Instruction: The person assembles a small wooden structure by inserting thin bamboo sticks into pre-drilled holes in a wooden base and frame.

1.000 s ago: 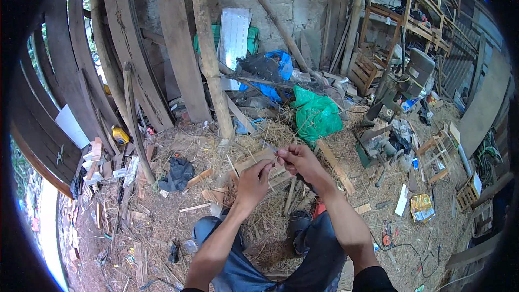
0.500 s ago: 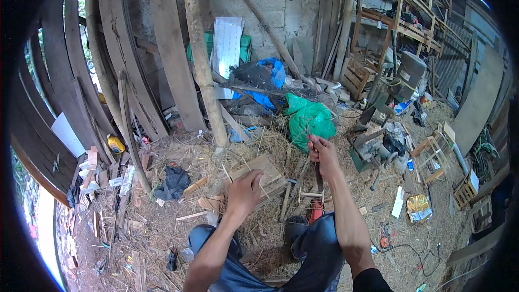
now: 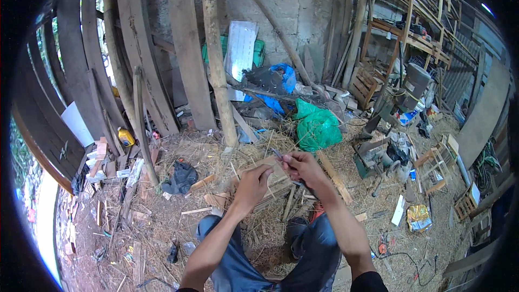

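Between my knees, over a pale wooden board, my two hands are close together. My left hand is closed in a pinch on a thin pale stick that runs across the board. My right hand grips a thin grey blade-like tool, its tip angled up and left; the rest is partly hidden behind my fingers. A red object lies below, beside my right knee.
A wooden pole rises ahead, with a green plastic bag right of it. A black bag, a yellow jug and scrap wood lie leftward. At right are a machine, yellow packet and black cable.
About half a second ago my right hand was raised farther right with the tool upright. It has come down and left beside my left hand, which has shifted slightly right and up.
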`<state>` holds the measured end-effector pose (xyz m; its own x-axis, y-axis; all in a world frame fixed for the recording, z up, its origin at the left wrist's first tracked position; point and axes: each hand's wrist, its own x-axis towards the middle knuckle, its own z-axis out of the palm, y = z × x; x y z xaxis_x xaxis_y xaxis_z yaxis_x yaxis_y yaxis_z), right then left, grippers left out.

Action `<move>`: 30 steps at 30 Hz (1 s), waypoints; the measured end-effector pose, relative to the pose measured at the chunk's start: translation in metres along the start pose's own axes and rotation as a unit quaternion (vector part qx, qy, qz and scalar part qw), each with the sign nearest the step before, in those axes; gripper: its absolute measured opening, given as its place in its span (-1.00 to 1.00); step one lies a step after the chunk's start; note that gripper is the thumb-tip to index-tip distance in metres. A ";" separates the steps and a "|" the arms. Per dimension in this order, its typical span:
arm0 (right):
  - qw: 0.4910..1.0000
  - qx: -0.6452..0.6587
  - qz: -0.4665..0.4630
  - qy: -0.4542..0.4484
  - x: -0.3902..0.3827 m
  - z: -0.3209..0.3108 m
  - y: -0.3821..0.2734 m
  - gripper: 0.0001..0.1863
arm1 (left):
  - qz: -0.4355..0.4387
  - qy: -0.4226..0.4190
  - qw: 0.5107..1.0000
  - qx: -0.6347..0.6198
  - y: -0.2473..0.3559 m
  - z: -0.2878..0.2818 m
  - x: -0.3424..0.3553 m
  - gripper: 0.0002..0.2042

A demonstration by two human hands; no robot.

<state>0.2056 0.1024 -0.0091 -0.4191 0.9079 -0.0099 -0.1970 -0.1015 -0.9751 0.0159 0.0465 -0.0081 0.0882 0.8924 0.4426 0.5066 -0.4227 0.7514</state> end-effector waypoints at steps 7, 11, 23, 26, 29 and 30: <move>0.992 0.014 -0.066 0.111 -0.029 -0.025 -0.038 -0.77 | 0.010 -0.008 1.000 -0.029 0.030 -0.026 -0.040 -0.85; 0.992 -0.003 -0.067 0.104 -0.051 0.003 -0.036 -0.77 | -0.034 -0.016 0.999 -0.012 0.034 -0.025 -0.049 -0.84; 0.996 0.036 -0.006 0.081 -0.062 0.020 -0.026 -0.77 | -0.070 -0.055 0.992 -0.089 0.017 -0.017 -0.072 -0.82; 0.997 -0.015 -0.040 0.060 -0.069 0.038 -0.008 -0.77 | -0.108 -0.087 0.977 -0.159 0.020 -0.018 -0.063 -0.82; 0.996 -0.076 -0.038 0.025 -0.068 0.048 -0.002 -0.76 | -0.096 -0.086 0.980 -0.149 0.027 -0.019 -0.057 -0.81; 0.996 -0.090 -0.017 0.017 -0.070 0.049 0.000 -0.76 | -0.077 -0.071 0.986 -0.133 0.029 -0.019 -0.059 -0.81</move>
<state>0.1918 0.0186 0.0020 -0.3840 0.9231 0.0198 -0.0481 0.0014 -0.9988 0.0094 -0.0212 -0.0034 0.1572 0.9543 0.2540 0.2832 -0.2899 0.9142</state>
